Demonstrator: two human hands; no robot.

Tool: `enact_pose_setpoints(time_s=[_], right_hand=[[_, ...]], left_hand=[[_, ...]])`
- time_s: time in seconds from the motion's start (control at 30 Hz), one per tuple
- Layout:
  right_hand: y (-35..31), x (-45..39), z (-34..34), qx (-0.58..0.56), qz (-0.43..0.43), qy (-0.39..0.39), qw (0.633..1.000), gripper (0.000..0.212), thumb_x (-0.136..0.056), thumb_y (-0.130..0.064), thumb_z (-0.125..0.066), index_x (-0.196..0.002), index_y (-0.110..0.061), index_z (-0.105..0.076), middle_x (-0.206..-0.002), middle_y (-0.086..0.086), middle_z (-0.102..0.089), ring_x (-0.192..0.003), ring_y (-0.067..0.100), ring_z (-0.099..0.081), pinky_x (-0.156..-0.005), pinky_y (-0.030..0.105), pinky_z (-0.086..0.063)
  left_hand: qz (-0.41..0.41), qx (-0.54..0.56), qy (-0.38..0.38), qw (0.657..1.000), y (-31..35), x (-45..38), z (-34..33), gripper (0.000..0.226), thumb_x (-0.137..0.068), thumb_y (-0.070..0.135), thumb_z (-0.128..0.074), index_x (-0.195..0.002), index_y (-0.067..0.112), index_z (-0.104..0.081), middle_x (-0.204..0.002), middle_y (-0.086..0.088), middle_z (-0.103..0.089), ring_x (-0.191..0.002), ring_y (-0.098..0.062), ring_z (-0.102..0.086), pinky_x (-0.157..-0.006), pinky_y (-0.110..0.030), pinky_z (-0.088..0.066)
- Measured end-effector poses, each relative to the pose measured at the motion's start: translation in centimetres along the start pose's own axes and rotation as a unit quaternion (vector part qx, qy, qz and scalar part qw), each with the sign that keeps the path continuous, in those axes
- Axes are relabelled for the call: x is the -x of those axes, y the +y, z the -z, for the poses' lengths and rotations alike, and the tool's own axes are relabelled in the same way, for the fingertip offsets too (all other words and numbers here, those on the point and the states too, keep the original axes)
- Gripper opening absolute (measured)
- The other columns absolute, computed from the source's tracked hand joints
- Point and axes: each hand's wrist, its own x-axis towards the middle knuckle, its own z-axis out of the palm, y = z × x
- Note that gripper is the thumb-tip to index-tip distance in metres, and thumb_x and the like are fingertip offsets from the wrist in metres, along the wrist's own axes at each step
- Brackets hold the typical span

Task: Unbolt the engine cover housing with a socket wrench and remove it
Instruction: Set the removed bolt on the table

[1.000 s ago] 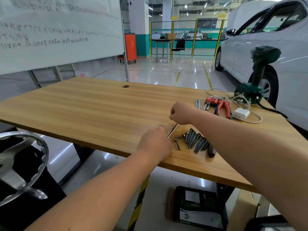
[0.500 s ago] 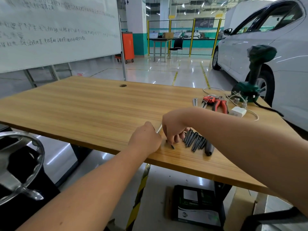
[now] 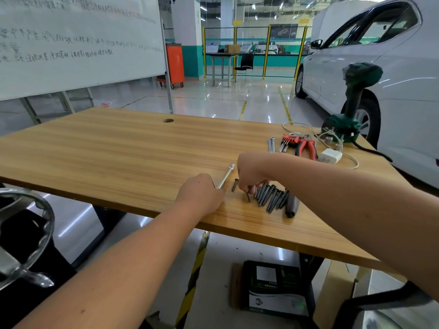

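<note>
- The fingers of the right hand are curled downward and pinch a dark bolt at the near end of a row of bolts lying on the desk.
- One more bolt lies loose just to the left of that hand, apart from the row.
- The left hand is closed around the near end of a chrome socket wrench bar; its fingers are hidden beneath the knuckles, so their exact lie cannot be told. The bar's far end rests on the desk, pointing away.
- A dark cylindrical piece, probably a socket or a handle, lies at the right end of the bolt row, touching it.
- The engine cover housing is not identifiable in this view; a shiny curved metal part at lower left may belong to the engine, but that is uncertain.
- Judgement: the step in hand appears to be laying out removed bolts, with the wrench held ready.
- Next move calls for releasing the bolt in line with the others, then carrying the wrench back to the housing.
- Farther off on the desk: red-handled pliers, a hex key set, a white charger and a green power tool.
</note>
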Motion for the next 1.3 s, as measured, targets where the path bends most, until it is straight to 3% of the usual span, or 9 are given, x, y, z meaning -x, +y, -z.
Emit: enact_pose_setpoints(time_s=[0.1,0.27,0.37,0.47,0.63,0.8,1.0,1.17,1.3], right_hand=[[0.2,0.0,0.2,0.035,-0.017,0.038,0.999,0.018,-0.086,-0.005,-0.061,-0.071,-0.006,-0.069,-0.062,0.001,-0.067,-0.041,0.010,-0.049,-0.043,0.018,-0.039],[0.4,-0.3,0.6,0.039,-0.029,0.061,0.997,0.015,-0.089,-0.007,-0.060,-0.087,-0.002,-0.073,-0.084,0.004,-0.076,-0.056,0.015,-0.050,-0.052,0.023,-0.040],[0.5,-0.3,1.2,0.017,-0.020,0.073,0.997,0.012,-0.091,-0.008,-0.059,-0.086,-0.005,-0.069,-0.096,0.007,-0.077,-0.055,0.014,-0.050,-0.052,0.022,-0.041],[0.5,-0.6,1.7,0.018,-0.011,0.108,0.994,0.016,-0.094,-0.012,-0.061,-0.097,-0.002,-0.073,-0.100,0.007,-0.076,-0.075,0.018,-0.061,-0.066,0.026,-0.048],[0.7,-1.5,2.0,-0.050,-0.004,0.177,0.983,0.021,-0.093,-0.015,-0.057,-0.097,0.001,-0.070,-0.081,0.008,-0.063,-0.070,0.023,-0.050,-0.059,0.027,-0.039],[0.9,-2.6,1.8,-0.049,-0.008,0.198,0.979,0.018,-0.096,-0.022,-0.054,-0.089,-0.007,-0.061,-0.082,0.005,-0.060,-0.071,0.022,-0.054,-0.059,0.027,-0.043],[0.8,-3.1,0.9,0.006,-0.044,0.174,0.984,0.025,-0.092,-0.008,-0.050,-0.068,-0.009,-0.049,-0.066,0.003,-0.049,-0.056,0.018,-0.044,-0.049,0.025,-0.036],[0.7,-3.6,0.5,0.002,-0.048,0.160,0.986,0.022,-0.093,-0.010,-0.052,-0.071,-0.007,-0.051,-0.070,0.005,-0.058,-0.057,0.019,-0.052,-0.050,0.026,-0.041],[0.7,-3.8,0.6,0.013,-0.058,0.177,0.982,0.018,-0.092,-0.010,-0.053,-0.074,-0.010,-0.051,-0.071,0.003,-0.053,-0.058,0.017,-0.047,-0.049,0.026,-0.038]], left_hand=[[0.001,0.000,-0.006,1.000,-0.1,-0.1,0.1,0.024,-0.093,0.039,-0.057,-0.103,0.017,-0.060,-0.086,0.000,-0.064,-0.074,-0.014,-0.060,-0.050,-0.027,-0.037],[-0.027,-0.015,-0.004,0.999,0.1,-0.1,-0.1,0.012,-0.093,0.035,-0.056,-0.090,0.024,-0.058,-0.078,0.005,-0.059,-0.067,-0.009,-0.055,-0.049,-0.025,-0.035],[-0.065,-0.028,0.000,0.997,0.2,0.1,-0.7,0.008,-0.092,0.034,-0.058,-0.095,0.027,-0.060,-0.078,0.008,-0.059,-0.070,-0.008,-0.055,-0.053,-0.024,-0.040],[-0.094,-0.038,-0.008,0.995,0.6,0.4,-1.0,0.013,-0.094,0.033,-0.057,-0.099,0.023,-0.064,-0.079,0.006,-0.062,-0.072,-0.011,-0.060,-0.059,-0.026,-0.050],[-0.120,-0.051,-0.023,0.991,1.8,1.5,-1.2,0.018,-0.098,0.031,-0.051,-0.082,0.022,-0.052,-0.075,0.003,-0.059,-0.064,-0.010,-0.056,-0.053,-0.025,-0.039],[-0.147,-0.034,-0.040,0.988,3.2,2.5,-2.2,0.023,-0.098,0.028,-0.049,-0.075,0.023,-0.049,-0.068,0.003,-0.055,-0.058,-0.010,-0.051,-0.053,-0.025,-0.037],[-0.155,-0.023,-0.018,0.987,2.9,2.4,-2.3,0.017,-0.099,0.031,-0.049,-0.085,0.025,-0.056,-0.074,0.004,-0.059,-0.064,-0.011,-0.057,-0.057,-0.026,-0.045],[-0.166,-0.019,0.003,0.986,2.4,2.3,-2.2,0.025,-0.103,0.036,-0.048,-0.113,0.020,-0.065,-0.081,0.007,-0.060,-0.067,-0.006,-0.057,-0.056,-0.021,-0.043],[-0.172,0.000,0.009,0.985,2.3,2.5,-2.0,0.034,-0.103,0.044,-0.047,-0.118,0.019,-0.065,-0.076,0.013,-0.051,-0.068,-0.002,-0.050,-0.056,-0.018,-0.034]])
